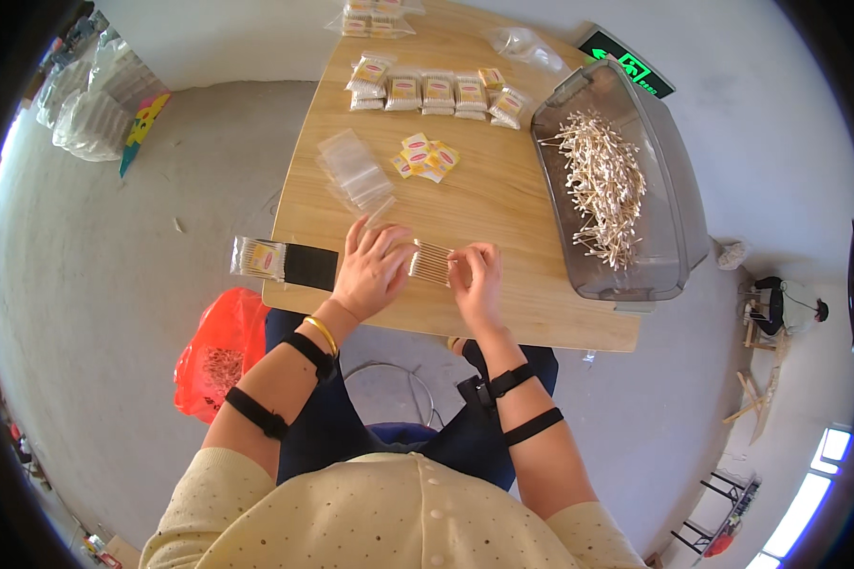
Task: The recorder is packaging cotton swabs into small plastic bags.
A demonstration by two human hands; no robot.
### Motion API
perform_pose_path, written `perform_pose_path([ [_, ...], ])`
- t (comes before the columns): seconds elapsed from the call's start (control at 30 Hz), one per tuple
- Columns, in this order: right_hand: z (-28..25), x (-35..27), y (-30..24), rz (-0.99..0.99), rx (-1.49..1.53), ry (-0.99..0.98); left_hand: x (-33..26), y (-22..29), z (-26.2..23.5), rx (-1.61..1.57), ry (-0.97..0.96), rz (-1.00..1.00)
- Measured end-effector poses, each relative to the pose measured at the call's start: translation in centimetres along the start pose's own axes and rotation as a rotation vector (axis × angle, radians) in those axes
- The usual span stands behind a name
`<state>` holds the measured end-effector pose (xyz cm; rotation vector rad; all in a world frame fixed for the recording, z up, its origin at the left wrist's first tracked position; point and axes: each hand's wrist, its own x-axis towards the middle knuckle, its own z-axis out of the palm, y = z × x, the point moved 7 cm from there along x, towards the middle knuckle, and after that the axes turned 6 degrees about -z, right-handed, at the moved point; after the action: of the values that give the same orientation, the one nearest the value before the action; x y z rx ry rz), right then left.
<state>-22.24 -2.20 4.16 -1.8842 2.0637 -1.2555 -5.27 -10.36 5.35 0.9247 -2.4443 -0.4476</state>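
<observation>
A flat row of cotton swabs (pixel 431 262) lies side by side between my two hands, near the front of the wooden table. My left hand (pixel 370 270) is at the row's left end, its fingers bent and its thumb and fingertips against the swabs. My right hand (pixel 479 280) pinches the right end of the row. Just left of my left hand is a black flat piece (pixel 310 267), with a clear bag of swabs (pixel 258 258) joined to or touching its left end, over the table edge. Clear empty bags (pixel 356 171) lie beyond my left hand, beside yellow-and-white printed cards (pixel 427 156).
A grey plastic bin (pixel 605 283) holding a heap of loose swabs (pixel 603 185) stands at the right. Filled swab packs (pixel 436 92) line the table's (pixel 503 190) far part, with more packs (pixel 378 19) behind. A red plastic bag (pixel 220 332) sits on the floor at left.
</observation>
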Motion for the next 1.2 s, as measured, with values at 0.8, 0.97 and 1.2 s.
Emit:
perform_pose_path([
  [0.8, 2.5, 4.6, -1.2, -0.221, -0.254, -0.37, -2.2, 1.1, 2.2, 0.04, -0.175, -0.016],
  [0.97, 1.4, 4.5, -2.0, -0.201, -0.242, -0.31, -2.2, -0.4, -0.3, -0.189, 0.115, -0.222],
  [1.2, 2.1, 4.3, -1.9, -0.227, -0.29, -0.316, -4.2, -1.5, -0.8, -0.171, 0.188, -0.414],
])
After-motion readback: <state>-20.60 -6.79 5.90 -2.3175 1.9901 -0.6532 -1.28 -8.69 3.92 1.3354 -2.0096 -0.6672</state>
